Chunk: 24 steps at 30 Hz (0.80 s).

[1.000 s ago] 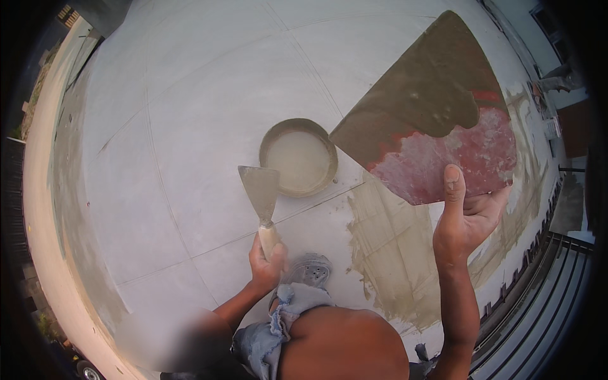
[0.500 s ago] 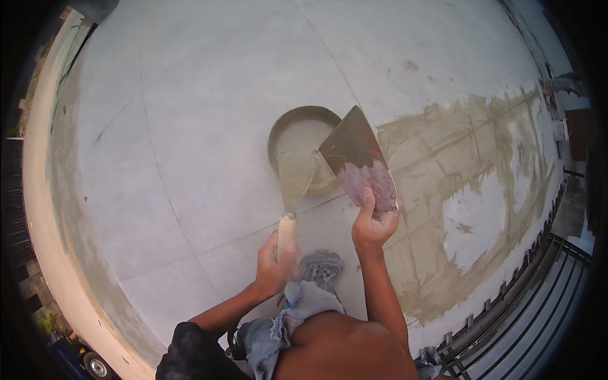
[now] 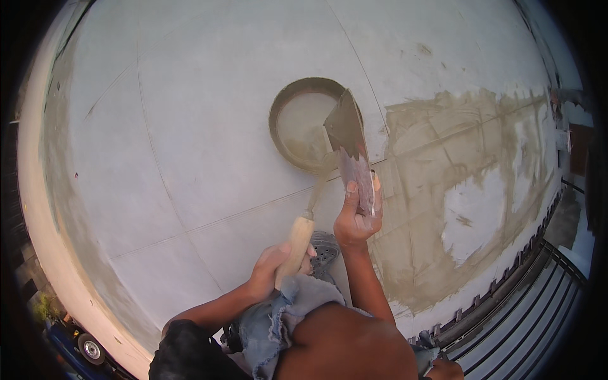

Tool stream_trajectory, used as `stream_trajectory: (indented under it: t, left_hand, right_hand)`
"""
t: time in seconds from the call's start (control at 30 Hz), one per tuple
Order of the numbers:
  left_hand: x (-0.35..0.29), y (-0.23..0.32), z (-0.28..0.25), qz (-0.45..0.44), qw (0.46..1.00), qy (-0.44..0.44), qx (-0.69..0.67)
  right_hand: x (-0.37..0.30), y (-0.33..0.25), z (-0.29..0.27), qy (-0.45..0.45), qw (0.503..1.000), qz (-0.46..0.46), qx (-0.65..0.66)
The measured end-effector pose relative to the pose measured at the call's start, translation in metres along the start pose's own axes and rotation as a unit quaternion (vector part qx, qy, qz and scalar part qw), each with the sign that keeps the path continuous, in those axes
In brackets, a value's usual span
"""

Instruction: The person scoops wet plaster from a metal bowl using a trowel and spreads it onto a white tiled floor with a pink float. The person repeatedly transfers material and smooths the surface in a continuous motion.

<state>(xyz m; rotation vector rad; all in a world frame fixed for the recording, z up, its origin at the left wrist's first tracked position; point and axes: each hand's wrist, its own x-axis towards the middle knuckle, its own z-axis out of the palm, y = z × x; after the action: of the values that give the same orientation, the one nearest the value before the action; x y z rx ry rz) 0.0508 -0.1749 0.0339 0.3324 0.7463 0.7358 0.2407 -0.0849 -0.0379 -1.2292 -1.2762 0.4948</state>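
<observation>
My left hand (image 3: pixel 269 269) is wrapped round the wooden handle of a putty knife (image 3: pixel 295 248). Its blade is smeared with grey-brown paste and tilts up to the right, reaching the lower left edge of a flat rectangular plate; whether they touch I cannot tell. My right hand (image 3: pixel 358 221) grips that plate (image 3: pixel 347 130) by its near end, thumb on top. The plate's far half is coated in paste, its near half pale pinkish. Beneath the plate a round shallow pan (image 3: pixel 275 130) with a paste-stained rim sits on the floor, partly covered by it.
Pale floor panels (image 3: pixel 209 158) with thin seams spread all round. A wide patch of grey-brown coating (image 3: pixel 418 240) lies on the right. Slatted metal bars (image 3: pixel 525 323) run along the lower right edge. My shoe (image 3: pixel 324 250) is just behind my hands.
The putty knife has swung its blade to the right, toward the plate, and turned more edge-on. The plate has tilted steeper and come slightly left. The pan appears higher in view.
</observation>
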Motion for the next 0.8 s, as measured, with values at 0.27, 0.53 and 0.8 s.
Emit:
stream_trajectory:
  t: [0.27, 0.53, 0.8]
  left_hand:
    - [-0.012, 0.006, 0.006, -0.009, 1.0, -0.017, 0.022]
    - [0.027, 0.028, 0.021, 0.006, 0.999, -0.003, 0.039]
    - [0.066, 0.055, 0.008, -0.007, 0.994, 0.024, -0.111]
  right_hand:
    - [0.006, -0.009, 0.011, 0.017, 0.997, 0.05, 0.062]
    - [-0.004, -0.008, 0.012, 0.04, 0.999, 0.021, -0.023]
    - [-0.005, -0.006, 0.011, -0.001, 0.998, -0.037, -0.043]
